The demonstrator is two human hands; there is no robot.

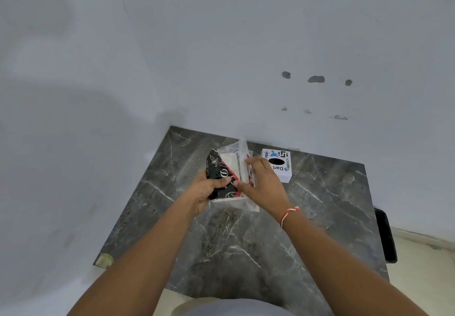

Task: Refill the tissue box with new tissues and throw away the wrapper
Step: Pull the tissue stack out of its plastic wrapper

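A pack of tissues in a black, red and clear plastic wrapper [219, 167] is held just above the dark marble table [246, 241]. My left hand [205, 190] grips its black left end. My right hand [263, 182] lies over the right side, fingers on the loose clear plastic, where white tissues [230, 159] show through. The white tissue box [279, 165] with a black oval slot and coloured print stands on the table right behind my right hand, apart from the pack.
The table stands in a corner of pale grey walls [221, 56]. A black bin [385, 234] sits on the floor past the table's right edge. A red and white thread circles my right wrist [289, 213].
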